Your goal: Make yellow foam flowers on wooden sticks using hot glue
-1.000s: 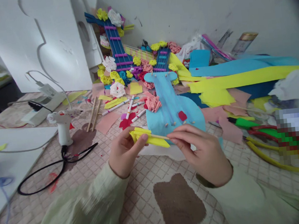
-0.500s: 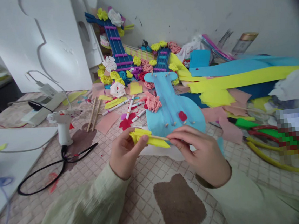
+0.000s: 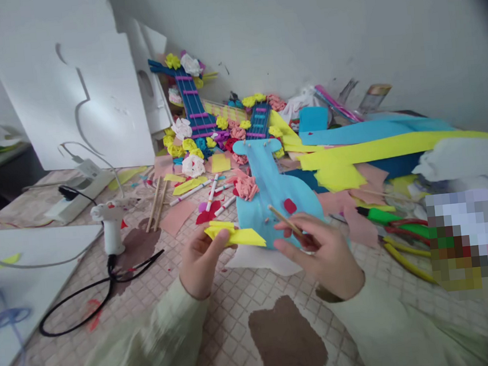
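Two hands work above a table whose pale cloth [image 3: 223, 346] bears a pattern of crossing lines, and nearest to the person this cloth shows a brown patch [image 3: 287, 337]. Both arms wear pale green sleeves [image 3: 158, 329]. The left hand [image 3: 202, 262] is closed, with its thumb pressing a folded piece of yellow paper [image 3: 247, 237] against the fingers; the free end of this paper points to the right. The right hand [image 3: 326, 255] is partly curled and holds a thin wooden stick [image 3: 285, 219] at the fingers, while its thumb stands a little apart. The tip of the stick is directed away from the person, and between the stick and the yellow paper one can see a gap.

Just behind the hands lies a light-blue guitar shape [image 3: 264, 172], with a pink paper flower [image 3: 245, 187] at its left side and a small red piece [image 3: 290, 205] on its body. To the right are tools with yellow and red handles [image 3: 406, 253], partly hidden by a blurred area. To the left, a white glue gun [image 3: 113, 230] stands with its handle downward, and a pair of wooden sticks [image 3: 156, 206] lies near it. Farther away are a power strip [image 3: 81, 190], long yellow paper [image 3: 374, 150], two dark-blue guitar necks [image 3: 192, 101] among crumpled flowers, and a tall white panel [image 3: 108, 115].
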Tool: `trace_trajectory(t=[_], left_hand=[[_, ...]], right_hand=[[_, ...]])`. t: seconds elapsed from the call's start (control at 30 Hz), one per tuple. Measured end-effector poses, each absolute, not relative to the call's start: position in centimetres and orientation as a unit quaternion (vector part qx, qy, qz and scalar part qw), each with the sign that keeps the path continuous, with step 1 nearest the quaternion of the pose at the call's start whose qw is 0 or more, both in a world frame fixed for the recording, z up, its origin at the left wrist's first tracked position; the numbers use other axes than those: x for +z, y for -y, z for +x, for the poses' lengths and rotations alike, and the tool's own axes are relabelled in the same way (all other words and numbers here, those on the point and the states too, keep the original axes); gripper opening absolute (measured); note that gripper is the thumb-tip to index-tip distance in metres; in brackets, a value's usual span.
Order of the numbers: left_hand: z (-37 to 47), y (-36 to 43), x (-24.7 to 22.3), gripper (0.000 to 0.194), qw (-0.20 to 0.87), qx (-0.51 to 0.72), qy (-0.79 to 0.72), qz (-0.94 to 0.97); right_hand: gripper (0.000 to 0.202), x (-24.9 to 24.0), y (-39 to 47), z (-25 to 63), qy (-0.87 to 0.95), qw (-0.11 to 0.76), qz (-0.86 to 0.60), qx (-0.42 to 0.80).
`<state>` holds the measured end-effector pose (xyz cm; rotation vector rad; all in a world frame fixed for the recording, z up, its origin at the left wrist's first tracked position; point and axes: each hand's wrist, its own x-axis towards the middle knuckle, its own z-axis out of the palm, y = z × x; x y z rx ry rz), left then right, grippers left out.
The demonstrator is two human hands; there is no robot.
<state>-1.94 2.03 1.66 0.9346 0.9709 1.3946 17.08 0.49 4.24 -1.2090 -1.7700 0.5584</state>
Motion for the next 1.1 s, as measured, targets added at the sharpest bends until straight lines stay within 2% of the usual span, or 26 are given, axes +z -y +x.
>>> trace_trajectory(t=[0.13, 0.27, 0.4, 0.5, 0.67, 0.8, 1.1], left_hand=[[-1.2, -1.1, 1.0, 0.024, 0.596, 0.556, -0.382, 0.435], [-0.8, -0.5, 0.7, 0.024, 0.614, 0.526, -0.365, 0.462], [-0.7, -0.7, 0.9, 0.031, 0.660, 0.493, -0.334, 0.457], [-0.8, -1.0, 1.2, 0.031, 0.654, 0.493, -0.331, 0.470], [-1.3, -0.8, 2.8, 0.018, 0.610, 0.499, -0.366, 0.495], [-1.3, 0.1, 4.4, 0.018, 0.600, 0.483, -0.377, 0.515], [-2.8, 2.4, 5.5, 0.018, 0.574, 0.370, -0.407, 0.607]], right_hand=[[0.027, 4.2, -0.1, 16.4, 0.717, 0.437, -0.446, 0.309], [0.020, 3.9, -0.2, 16.0, 0.685, 0.454, -0.424, 0.381], [0.022, 3.9, -0.5, 16.4, 0.595, 0.481, -0.420, 0.489], [0.026, 4.0, -0.7, 16.7, 0.523, 0.490, -0.418, 0.559], [0.027, 4.8, -1.0, 17.0, 0.512, 0.506, -0.408, 0.561], [0.025, 6.1, -1.0, 17.1, 0.520, 0.506, -0.399, 0.561], [0.023, 8.1, -1.8, 18.4, 0.492, 0.564, -0.409, 0.523]])
